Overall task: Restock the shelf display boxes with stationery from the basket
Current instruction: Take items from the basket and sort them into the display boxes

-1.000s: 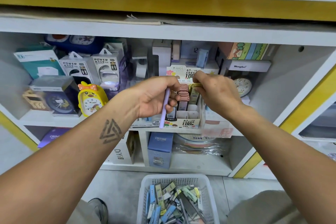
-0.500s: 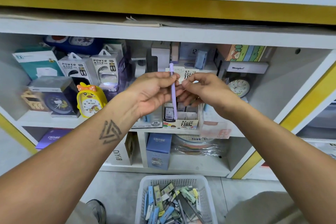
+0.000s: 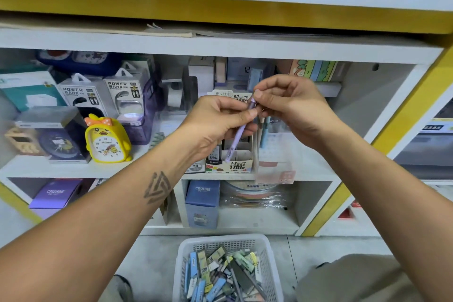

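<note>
1. Hands meet at the centre of the frame, in front of a white shop shelf (image 3: 220, 44) packed with boxed goods.
2. The left hand (image 3: 215, 125) is curled around a slim purple pen (image 3: 236, 138), thumb and fingers gripping its upper half. The pen slants, its top near the centre of the frame and its tip pointing down and left.
3. The right hand (image 3: 291, 108) pinches the pen's top end between thumb and forefinger, its other fingers loosely curled.
4. Directly behind the pen's tip stands a small white display box (image 3: 241, 159) of pencil leads, printed "0.7" and "100", on the middle shelf. Its compartments hold a few dark lead tubes.
5. At the bottom centre of the frame, a white plastic basket (image 3: 245, 243) sits on the floor, filled with a jumble of blue, green and grey stationery packets.
6. At the left of the frame, a yellow duck-shaped alarm clock (image 3: 106, 140) stands on the shelf, with 2 boxes marked "POWER BANK" (image 3: 122, 95) behind it.
7. A triangular tattoo marks the left forearm.
</note>
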`<action>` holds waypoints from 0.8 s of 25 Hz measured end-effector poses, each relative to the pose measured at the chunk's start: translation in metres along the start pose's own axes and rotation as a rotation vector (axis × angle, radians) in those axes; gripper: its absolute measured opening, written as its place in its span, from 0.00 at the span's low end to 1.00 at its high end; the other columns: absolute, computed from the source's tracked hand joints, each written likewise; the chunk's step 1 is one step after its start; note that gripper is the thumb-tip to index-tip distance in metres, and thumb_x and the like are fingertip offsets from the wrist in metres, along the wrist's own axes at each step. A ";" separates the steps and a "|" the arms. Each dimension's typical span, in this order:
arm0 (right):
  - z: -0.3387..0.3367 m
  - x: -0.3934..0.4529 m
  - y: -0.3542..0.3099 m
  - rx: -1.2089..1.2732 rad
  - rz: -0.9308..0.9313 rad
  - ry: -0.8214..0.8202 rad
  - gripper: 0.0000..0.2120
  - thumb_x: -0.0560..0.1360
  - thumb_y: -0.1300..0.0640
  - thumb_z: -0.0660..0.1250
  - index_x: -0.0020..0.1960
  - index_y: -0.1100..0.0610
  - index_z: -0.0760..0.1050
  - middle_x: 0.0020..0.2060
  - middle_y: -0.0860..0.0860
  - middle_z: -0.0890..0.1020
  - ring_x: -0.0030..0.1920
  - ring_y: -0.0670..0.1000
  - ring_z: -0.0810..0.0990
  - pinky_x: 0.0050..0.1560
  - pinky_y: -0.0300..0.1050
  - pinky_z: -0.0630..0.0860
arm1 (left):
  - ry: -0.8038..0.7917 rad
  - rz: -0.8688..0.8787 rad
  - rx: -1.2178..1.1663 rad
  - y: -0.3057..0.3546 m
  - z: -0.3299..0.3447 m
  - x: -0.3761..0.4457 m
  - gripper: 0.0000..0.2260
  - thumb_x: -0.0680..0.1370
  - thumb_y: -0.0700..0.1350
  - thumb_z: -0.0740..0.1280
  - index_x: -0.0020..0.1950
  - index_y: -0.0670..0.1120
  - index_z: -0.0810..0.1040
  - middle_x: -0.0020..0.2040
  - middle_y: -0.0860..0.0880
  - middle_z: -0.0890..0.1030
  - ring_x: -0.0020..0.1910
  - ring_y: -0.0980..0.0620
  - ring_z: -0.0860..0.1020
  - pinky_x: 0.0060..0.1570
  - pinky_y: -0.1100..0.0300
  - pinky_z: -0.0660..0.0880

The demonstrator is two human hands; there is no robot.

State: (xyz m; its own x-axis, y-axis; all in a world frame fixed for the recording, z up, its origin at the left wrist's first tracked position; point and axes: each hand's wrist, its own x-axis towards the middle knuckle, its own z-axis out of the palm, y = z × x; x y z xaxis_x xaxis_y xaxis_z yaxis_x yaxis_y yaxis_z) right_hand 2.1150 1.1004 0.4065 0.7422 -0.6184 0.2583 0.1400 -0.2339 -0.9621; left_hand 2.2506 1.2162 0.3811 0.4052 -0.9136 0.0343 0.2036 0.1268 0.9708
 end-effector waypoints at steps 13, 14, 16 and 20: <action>-0.055 0.005 0.042 -0.932 -0.107 0.183 0.07 0.79 0.59 0.68 0.56 0.55 0.80 0.45 0.52 0.85 0.46 0.50 0.85 0.53 0.51 0.82 | -0.244 0.333 1.545 -0.045 0.015 0.017 0.24 0.75 0.57 0.70 0.67 0.45 0.78 0.73 0.51 0.69 0.69 0.47 0.69 0.67 0.59 0.65; -0.054 0.007 0.044 -0.927 -0.097 0.177 0.07 0.79 0.59 0.68 0.56 0.54 0.80 0.46 0.52 0.85 0.46 0.50 0.85 0.53 0.52 0.82 | -0.242 0.310 1.516 -0.045 0.014 0.019 0.25 0.74 0.58 0.71 0.67 0.46 0.78 0.74 0.52 0.68 0.69 0.48 0.69 0.67 0.60 0.65; -0.053 0.009 0.048 -0.962 -0.082 0.162 0.06 0.80 0.57 0.68 0.56 0.53 0.80 0.45 0.51 0.85 0.47 0.51 0.84 0.53 0.54 0.82 | -0.244 0.280 1.458 -0.045 0.015 0.020 0.28 0.72 0.60 0.73 0.66 0.47 0.79 0.74 0.54 0.67 0.69 0.51 0.69 0.66 0.62 0.65; -0.050 0.011 0.054 -0.968 -0.076 0.103 0.04 0.79 0.59 0.68 0.53 0.55 0.81 0.44 0.52 0.85 0.47 0.52 0.84 0.52 0.51 0.81 | -0.260 0.248 1.478 -0.045 0.012 0.021 0.33 0.68 0.62 0.76 0.69 0.48 0.76 0.75 0.56 0.65 0.69 0.52 0.68 0.64 0.64 0.63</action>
State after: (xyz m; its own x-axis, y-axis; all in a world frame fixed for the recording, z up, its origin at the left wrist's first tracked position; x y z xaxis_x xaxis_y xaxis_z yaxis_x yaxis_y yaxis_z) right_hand 2.0981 1.0439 0.3621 0.6860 -0.6283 0.3671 -0.4480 -0.7622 -0.4673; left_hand 2.2386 1.1868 0.3410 0.0986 -0.9887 0.1134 -0.9555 -0.0622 0.2882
